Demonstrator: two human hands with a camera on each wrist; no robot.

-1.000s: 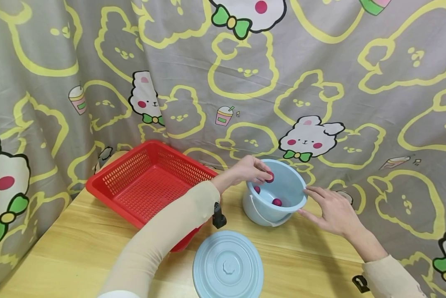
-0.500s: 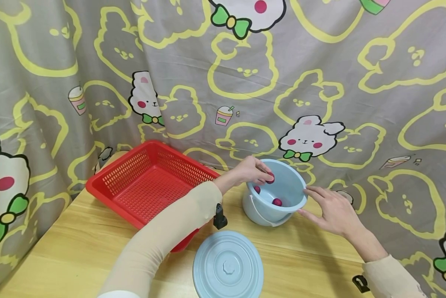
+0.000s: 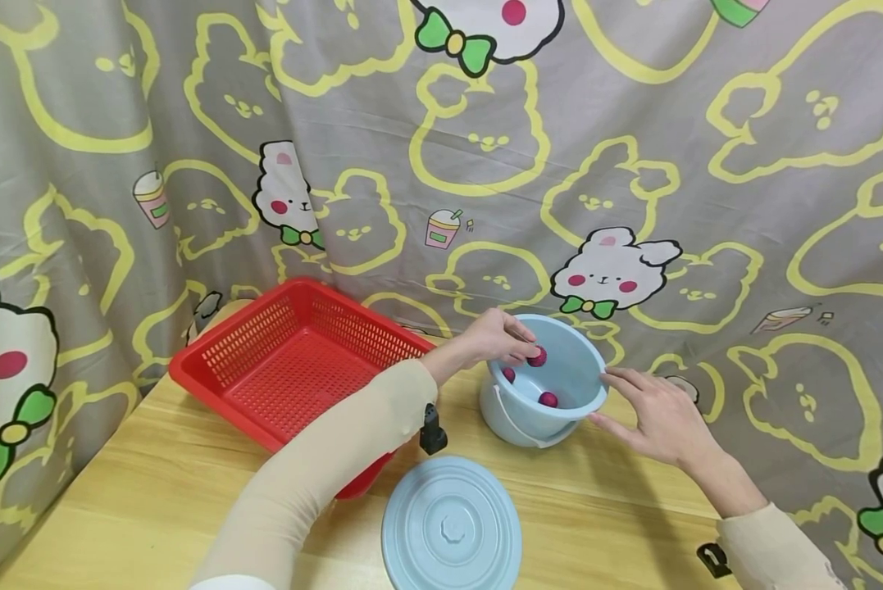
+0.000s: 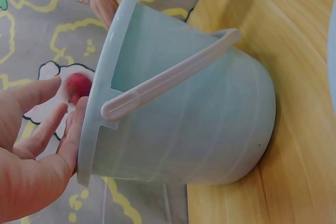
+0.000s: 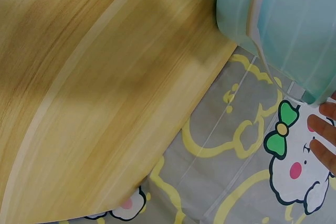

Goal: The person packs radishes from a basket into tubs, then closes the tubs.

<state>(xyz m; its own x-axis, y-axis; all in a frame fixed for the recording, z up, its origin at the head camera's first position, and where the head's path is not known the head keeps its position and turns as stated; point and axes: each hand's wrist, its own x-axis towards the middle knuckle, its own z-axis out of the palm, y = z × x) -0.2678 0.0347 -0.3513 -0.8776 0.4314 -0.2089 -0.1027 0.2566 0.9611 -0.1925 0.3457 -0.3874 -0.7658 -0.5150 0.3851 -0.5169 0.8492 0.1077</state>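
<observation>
The light blue bucket [image 3: 511, 422] stands on the wooden table, with two small dark pink balls inside, one ball [image 3: 548, 400] lower and one ball [image 3: 509, 374] at the left. My left hand [image 3: 496, 334] is over the bucket's left rim. At its fingertips is a third dark pink ball [image 4: 79, 86]; in the left wrist view the fingers are spread, and a gap shows between the upper fingertip and this ball. With fairly straight fingers, my right hand [image 3: 662, 416] touches the bucket's right rim. The right wrist view shows only some right fingertips [image 5: 321, 153].
Left of the bucket sits a red perforated basket [image 3: 301, 360], partly behind my left forearm. The round blue lid [image 3: 452, 528] lies on the table [image 3: 596, 524] in front. A patterned curtain [image 3: 382, 139] hangs close behind the table.
The third ball has shifted slightly down and right at the left fingertips, deeper over the bucket's opening. Both hands, the bucket and the other two balls stay nearly in place.
</observation>
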